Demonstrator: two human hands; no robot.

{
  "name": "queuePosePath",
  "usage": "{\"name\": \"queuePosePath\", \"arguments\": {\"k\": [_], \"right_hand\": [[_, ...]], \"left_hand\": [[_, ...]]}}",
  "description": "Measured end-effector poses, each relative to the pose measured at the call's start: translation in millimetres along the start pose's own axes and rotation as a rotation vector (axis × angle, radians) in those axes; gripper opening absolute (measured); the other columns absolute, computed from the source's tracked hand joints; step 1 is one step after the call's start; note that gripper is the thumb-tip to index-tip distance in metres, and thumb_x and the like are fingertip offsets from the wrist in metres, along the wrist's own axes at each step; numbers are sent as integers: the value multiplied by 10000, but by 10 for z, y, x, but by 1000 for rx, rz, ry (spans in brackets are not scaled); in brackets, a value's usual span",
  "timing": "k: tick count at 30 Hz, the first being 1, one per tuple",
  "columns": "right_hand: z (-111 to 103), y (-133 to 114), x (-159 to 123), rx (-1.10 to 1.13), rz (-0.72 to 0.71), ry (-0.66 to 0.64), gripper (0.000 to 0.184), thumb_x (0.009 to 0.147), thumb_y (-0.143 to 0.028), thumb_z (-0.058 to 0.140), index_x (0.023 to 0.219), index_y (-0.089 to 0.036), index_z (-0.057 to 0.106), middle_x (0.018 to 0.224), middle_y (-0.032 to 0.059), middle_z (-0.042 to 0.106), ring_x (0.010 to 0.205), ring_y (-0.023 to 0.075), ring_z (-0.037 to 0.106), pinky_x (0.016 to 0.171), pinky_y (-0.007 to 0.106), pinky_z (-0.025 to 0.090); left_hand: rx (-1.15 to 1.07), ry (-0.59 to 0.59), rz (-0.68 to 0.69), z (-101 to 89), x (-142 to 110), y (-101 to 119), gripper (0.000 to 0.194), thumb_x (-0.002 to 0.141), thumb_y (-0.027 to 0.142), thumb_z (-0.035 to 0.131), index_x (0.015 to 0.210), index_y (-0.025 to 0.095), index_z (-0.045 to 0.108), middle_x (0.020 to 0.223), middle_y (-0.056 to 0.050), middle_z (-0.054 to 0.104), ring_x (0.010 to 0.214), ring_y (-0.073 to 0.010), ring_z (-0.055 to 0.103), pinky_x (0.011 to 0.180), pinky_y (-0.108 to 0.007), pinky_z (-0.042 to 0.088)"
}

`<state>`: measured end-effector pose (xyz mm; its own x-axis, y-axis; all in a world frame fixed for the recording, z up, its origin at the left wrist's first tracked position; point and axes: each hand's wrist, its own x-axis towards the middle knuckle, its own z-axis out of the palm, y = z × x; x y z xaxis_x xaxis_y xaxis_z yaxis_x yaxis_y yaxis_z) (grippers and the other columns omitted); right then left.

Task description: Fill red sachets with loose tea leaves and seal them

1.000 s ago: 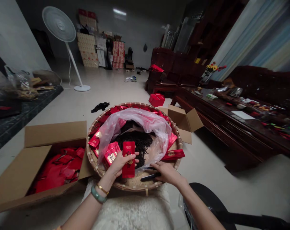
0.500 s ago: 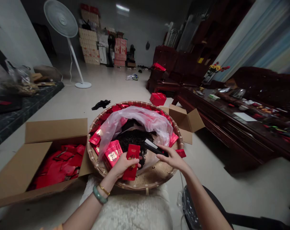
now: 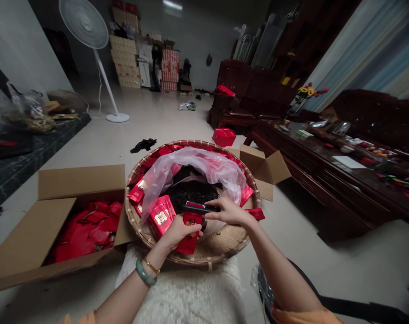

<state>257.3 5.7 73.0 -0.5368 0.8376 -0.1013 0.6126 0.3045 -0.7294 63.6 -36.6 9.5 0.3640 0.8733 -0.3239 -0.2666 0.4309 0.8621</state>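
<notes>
My left hand (image 3: 183, 232) grips a red tea packet (image 3: 188, 243) upright over the front of a round woven bamboo tray (image 3: 209, 259). In my right hand (image 3: 229, 211) is a long, black handheld bag sealer (image 3: 200, 208), lying across the packet's top end. Behind both hands, dark loose tea leaves (image 3: 191, 192) lie in an open, pinkish clear plastic bag (image 3: 197, 157) on the tray. Filled red packets (image 3: 160, 216) stand beside my left hand, and others line the tray's rim.
At left, an open cardboard box (image 3: 52, 225) holds many red packets. Another open box (image 3: 267, 168) sits behind the tray at right. A white standing fan (image 3: 106, 81) is farther back. A long dark wooden table (image 3: 305, 155) runs along the right, and a black stool (image 3: 298, 279) is near my right arm.
My right hand has moved left, bringing the bag sealer from beside the packet to across its top. The left hand still holds the packet in nearly the same place.
</notes>
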Motion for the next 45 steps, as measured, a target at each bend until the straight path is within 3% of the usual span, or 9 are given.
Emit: {"name": "queuePosePath", "arguments": {"k": [6, 11, 15, 22, 28, 30, 34, 38, 45], "right_hand": [[57, 23, 27, 44, 9, 11, 439, 747, -417, 630, 1109, -170, 657, 959, 39, 718, 826, 246, 648, 760, 339, 490], [96, 93, 45, 75, 1, 28, 434, 746, -416, 629, 1107, -176, 657, 941, 30, 723, 842, 254, 650, 801, 371, 487], [134, 137, 40, 83, -6, 56, 425, 742, -398, 640, 1109, -186, 656, 1035, 44, 698, 891, 267, 648, 819, 372, 482], [158, 110, 42, 88, 18, 99, 382, 759, -377, 624, 1095, -199, 665, 1018, 28, 705, 918, 266, 647, 787, 340, 490], [173, 125, 49, 70, 26, 99, 395, 763, -392, 623, 1105, -198, 659, 1069, 39, 685, 958, 280, 638, 820, 356, 472], [169, 123, 51, 47, 28, 84, 393, 771, -397, 614, 1106, -197, 657, 1071, 41, 684, 960, 284, 638, 820, 360, 471], [158, 107, 55, 47, 24, 85, 392, 782, -403, 600, 1111, -197, 655, 1078, 40, 681, 959, 281, 638, 820, 356, 471], [162, 106, 49, 50, 6, 97, 388, 782, -412, 597, 1101, -201, 660, 1076, 35, 683, 962, 277, 636, 822, 348, 470], [177, 110, 49, 45, 33, 70, 406, 784, -415, 592, 1109, -180, 655, 1049, 43, 694, 933, 265, 637, 802, 330, 464]], "left_hand": [[-8, -18, -27, 16, -18, 35, 360, 540, 277, 806, 801, 94, 639, 619, -55, 674, 520, -164, 640, 496, -235, 487], [-5, -35, -43, -12, 0, 6, 394, 537, 271, 809, 848, 89, 649, 801, -103, 705, 546, -163, 651, 504, -240, 499], [-12, -37, -54, -27, 3, -42, 387, 558, 280, 798, 863, 98, 645, 831, -109, 706, 550, -159, 651, 509, -242, 497], [47, -28, -85, -5, -31, -11, 335, 569, 330, 784, 756, 87, 648, 563, -50, 646, 484, -144, 597, 509, -254, 480], [33, -41, -91, -33, -40, -37, 361, 563, 375, 789, 744, 103, 635, 542, -41, 636, 472, -143, 585, 484, -240, 460], [-18, -68, -111, -52, -41, -46, 428, 629, 504, 715, 747, 98, 642, 527, -53, 634, 461, -142, 581, 487, -241, 461], [-198, -144, -217, -82, -40, -35, 717, 718, 750, 399, 805, 89, 660, 526, -85, 638, 451, -158, 584, 480, -251, 455], [-268, -193, -229, -86, -32, -29, 756, 745, 743, 330, 845, 73, 668, 507, -98, 631, 438, -169, 581, 466, -252, 444], [-281, -143, -262, -76, -35, -31, 695, 833, 628, 283, 884, 45, 657, 505, -113, 630, 419, -186, 580, 452, -267, 445]]}}
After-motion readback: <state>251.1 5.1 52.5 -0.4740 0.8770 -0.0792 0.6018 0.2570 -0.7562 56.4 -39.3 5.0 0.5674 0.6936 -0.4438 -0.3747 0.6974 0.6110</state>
